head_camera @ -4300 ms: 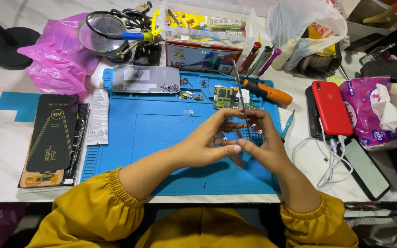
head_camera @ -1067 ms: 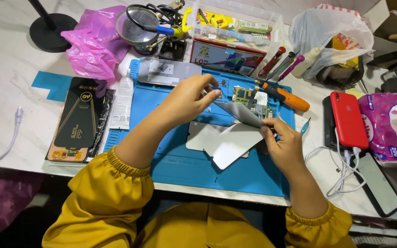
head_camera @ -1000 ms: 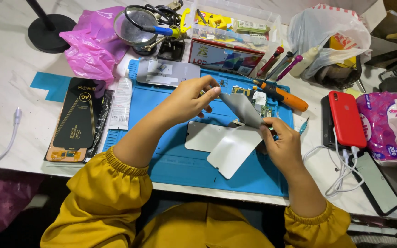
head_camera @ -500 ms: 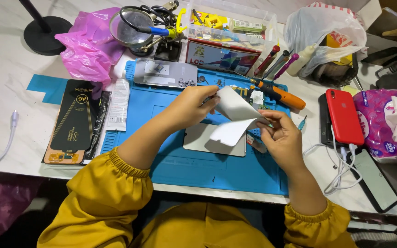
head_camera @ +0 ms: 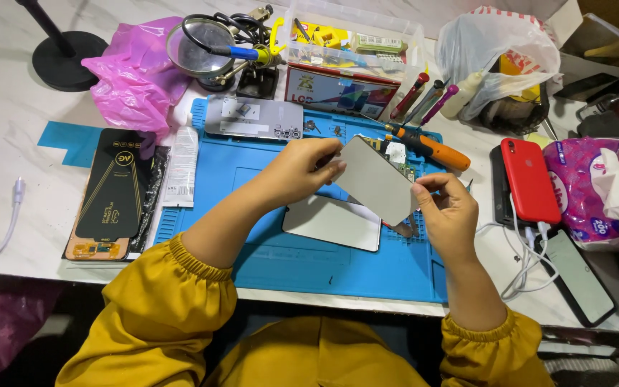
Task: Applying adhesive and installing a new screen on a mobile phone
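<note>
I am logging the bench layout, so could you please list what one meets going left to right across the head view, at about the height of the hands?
White cable → black flat package → left hand → grey sheet → right hand → red phone → pink tissue pack.

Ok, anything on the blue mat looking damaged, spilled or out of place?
Nothing stands out. Both hands, left and right, hold a thin grey sheet above the blue silicone mat; a white panel lies flat beneath.
</note>
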